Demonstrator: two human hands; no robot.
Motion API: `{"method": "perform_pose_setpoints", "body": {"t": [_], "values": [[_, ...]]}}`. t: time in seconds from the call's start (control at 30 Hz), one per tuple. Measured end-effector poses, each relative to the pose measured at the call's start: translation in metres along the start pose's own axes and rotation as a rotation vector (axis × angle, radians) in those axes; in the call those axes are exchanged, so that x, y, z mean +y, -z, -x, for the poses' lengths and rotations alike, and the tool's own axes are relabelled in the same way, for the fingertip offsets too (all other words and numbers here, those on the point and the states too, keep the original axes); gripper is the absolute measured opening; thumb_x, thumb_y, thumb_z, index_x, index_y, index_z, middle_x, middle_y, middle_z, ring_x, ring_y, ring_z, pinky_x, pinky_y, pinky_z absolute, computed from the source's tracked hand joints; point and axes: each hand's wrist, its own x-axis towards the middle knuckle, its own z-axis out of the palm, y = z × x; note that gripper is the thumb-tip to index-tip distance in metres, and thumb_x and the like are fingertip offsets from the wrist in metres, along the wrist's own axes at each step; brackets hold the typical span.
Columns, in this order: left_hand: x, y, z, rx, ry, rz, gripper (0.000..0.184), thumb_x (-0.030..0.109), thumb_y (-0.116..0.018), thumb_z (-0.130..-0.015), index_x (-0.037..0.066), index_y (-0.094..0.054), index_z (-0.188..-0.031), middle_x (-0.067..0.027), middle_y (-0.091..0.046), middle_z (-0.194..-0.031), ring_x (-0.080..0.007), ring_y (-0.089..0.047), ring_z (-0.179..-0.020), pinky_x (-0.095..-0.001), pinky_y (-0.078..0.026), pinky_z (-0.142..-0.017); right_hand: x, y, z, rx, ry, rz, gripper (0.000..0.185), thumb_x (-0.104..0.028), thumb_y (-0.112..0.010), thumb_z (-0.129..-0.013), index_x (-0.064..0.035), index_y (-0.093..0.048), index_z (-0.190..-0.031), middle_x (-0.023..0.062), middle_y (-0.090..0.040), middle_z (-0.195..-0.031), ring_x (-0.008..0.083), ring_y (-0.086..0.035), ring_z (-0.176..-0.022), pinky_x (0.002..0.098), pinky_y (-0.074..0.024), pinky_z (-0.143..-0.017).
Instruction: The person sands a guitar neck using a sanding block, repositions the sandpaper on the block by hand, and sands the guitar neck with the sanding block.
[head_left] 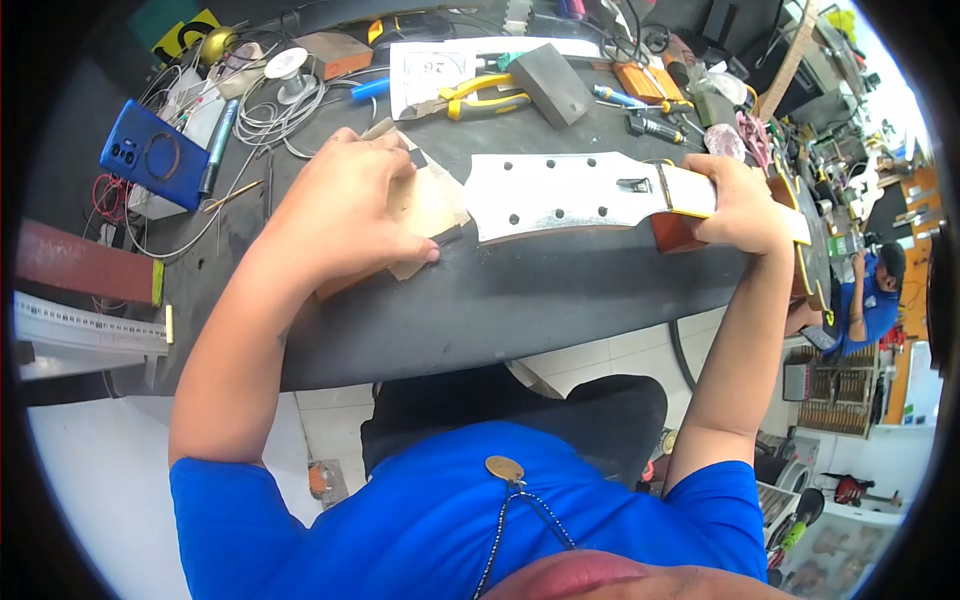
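Observation:
A white guitar headstock [550, 197] with several tuner holes lies face up over the dark bench, its neck running off to the right. My right hand [738, 203] is wrapped round the guitar neck [688, 192] just beyond the nut. Under the neck sits a reddish-brown block [677, 233]. My left hand [350, 205] spans a piece of tan sandpaper [425, 205], thumb on the near side and fingers on the far side. The sandpaper seems folded round a block, mostly hidden by the hand. Its right edge lies close to the end of the headstock.
Behind the headstock lie yellow-handled pliers [485, 105], a dark grey block [552, 86] and a printed paper [432, 72]. A blue phone [150, 155], a solder spool [288, 72] and coiled cable are at the left. A person in a blue shirt [868, 310] sits far right.

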Motion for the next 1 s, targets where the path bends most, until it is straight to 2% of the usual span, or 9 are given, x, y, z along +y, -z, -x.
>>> {"method": "perform_pose_setpoints", "body": {"t": [0.07, 0.13, 0.27, 0.37, 0.47, 0.57, 0.67, 0.77, 1.0], "values": [[-0.002, -0.003, 0.001, 0.031, -0.028, 0.002, 0.077, 0.037, -0.097, -0.057, -0.007, -0.077, -0.116, -0.0182, -0.075, -0.114, -0.0358, -0.062, -0.106, -0.0449, -0.055, -0.098, 0.004, -0.003, 0.0, 0.004, 0.03, -0.007, 0.067, -0.014, -0.075, -0.053, 0.0026, -0.074, -0.118, 0.0215, -0.076, -0.101, 0.035, -0.073, -0.097, 0.0383, -0.0563, -0.09], [0.0, 0.0, 0.002, 0.014, -0.013, -0.004, 0.076, 0.038, -0.098, -0.057, -0.007, -0.077, -0.115, -0.0181, -0.076, -0.11, -0.0355, -0.064, -0.108, -0.0442, -0.056, -0.097, -0.007, 0.006, 0.002, -0.062, 0.026, -0.025, 0.058, -0.015, -0.076, -0.054, 0.0009, -0.073, -0.109, 0.0196, -0.073, -0.093, 0.0351, -0.071, -0.09, 0.0402, -0.0555, -0.085], [0.001, 0.003, 0.004, -0.003, 0.008, -0.048, 0.071, 0.038, -0.1, -0.057, -0.004, -0.076, -0.109, -0.0181, -0.076, -0.098, -0.0361, -0.065, -0.113, -0.0449, -0.056, -0.096, -0.007, 0.006, 0.005, -0.048, 0.045, -0.043, 0.052, -0.015, -0.076, -0.056, -0.0003, -0.072, -0.106, 0.0186, -0.072, -0.09, 0.0345, -0.07, -0.087, 0.0404, -0.055, -0.083], [0.008, 0.008, 0.006, -0.022, 0.018, -0.048, 0.074, 0.038, -0.1, -0.059, -0.003, -0.072, -0.114, -0.0203, -0.073, -0.113, -0.0374, -0.065, -0.119, -0.0473, -0.056, -0.099, -0.007, 0.005, 0.006, -0.03, 0.062, -0.037, 0.052, -0.015, -0.076, -0.058, -0.0003, -0.072, -0.107, 0.0176, -0.073, -0.091, 0.034, -0.071, -0.088, 0.0401, -0.0553, -0.084], [0.014, 0.003, 0.014, 0.117, 0.011, -0.003, 0.081, 0.036, -0.099, -0.062, -0.003, -0.065, -0.125, -0.0228, -0.065, -0.13, -0.0383, -0.063, -0.122, -0.0483, -0.054, -0.103, -0.007, 0.008, 0.003, -0.101, -0.01, -0.002, 0.059, -0.018, -0.078, -0.059, -0.0073, -0.073, -0.117, 0.0146, -0.077, -0.101, 0.0311, -0.074, -0.099, 0.0399, -0.0546, -0.092], [0.009, 0.001, 0.014, 0.077, 0.031, 0.025, 0.09, 0.035, -0.097, -0.065, -0.002, -0.058, -0.137, -0.0234, -0.056, -0.141, -0.0393, -0.06, -0.129, -0.0467, -0.051, -0.112, -0.007, 0.007, 0.003, -0.099, -0.009, -0.014, 0.06, -0.018, -0.079, -0.06, -0.0074, -0.073, -0.119, 0.0148, -0.077, -0.104, 0.0313, -0.073, -0.101, 0.0401, -0.0542, -0.093], [-0.008, -0.019, 0.009, 0.176, -0.063, 0.033, 0.09, 0.035, -0.096, -0.065, -0.003, -0.06, -0.138, -0.0229, -0.058, -0.137, -0.0392, -0.056, -0.135, -0.0459, -0.047, -0.118, -0.005, 0.007, 0.003, -0.086, -0.005, -0.01, 0.062, -0.018, -0.079, -0.06, -0.0079, -0.073, -0.121, 0.015, -0.077, -0.105, 0.032, -0.073, -0.102, 0.04, -0.0542, -0.094], [-0.001, -0.007, 0.004, -0.006, 0.015, -0.024, 0.091, 0.036, -0.096, -0.063, -0.002, -0.063, -0.139, -0.0229, -0.057, -0.141, -0.0385, -0.054, -0.138, -0.0462, -0.043, -0.121, -0.006, 0.008, 0.003, -0.11, -0.017, 0.022, 0.063, -0.018, -0.079, -0.06, -0.0089, -0.073, -0.122, 0.0148, -0.077, -0.106, 0.0322, -0.073, -0.102, 0.0399, -0.0542, -0.094], [-0.002, -0.001, 0.007, 0.17, 0.017, -0.015, 0.086, 0.044, -0.092, -0.068, 0.0, -0.066, -0.137, -0.0185, -0.065, -0.134, -0.0372, -0.056, -0.135, -0.0459, -0.045, -0.117, -0.005, 0.004, 0.005, -0.052, -0.023, 0.022, 0.064, -0.02, -0.08, -0.058, -0.0103, -0.074, -0.121, 0.0136, -0.077, -0.106, 0.0321, -0.073, -0.102, 0.04, -0.0545, -0.094]]}}
